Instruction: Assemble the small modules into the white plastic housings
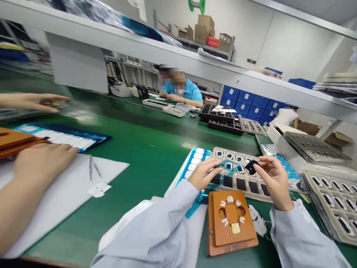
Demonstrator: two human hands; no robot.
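Observation:
My left hand (205, 174) pinches a translucent blue film (230, 167) over the beige compartment tray (218, 150). Between the thumb and fingers of my right hand (275, 182) is a small black plate (250, 167). Both hands are raised above the tray, which holds several white-rimmed parts (229, 155) and flat black pieces (241, 184). Below them lies an orange fixture block (233, 223) with a cross-shaped recess and white tabs. A cut white sheet piece (258, 220) rests beside its right edge.
At left, a co-worker's hands (46, 160) work over a white board (108, 169) and an orange block (13, 139). Another tray of parts (331, 199) stands at right. A person in blue (192, 89) sits across the green table (145, 149); a shelf beam (167, 48) crosses overhead.

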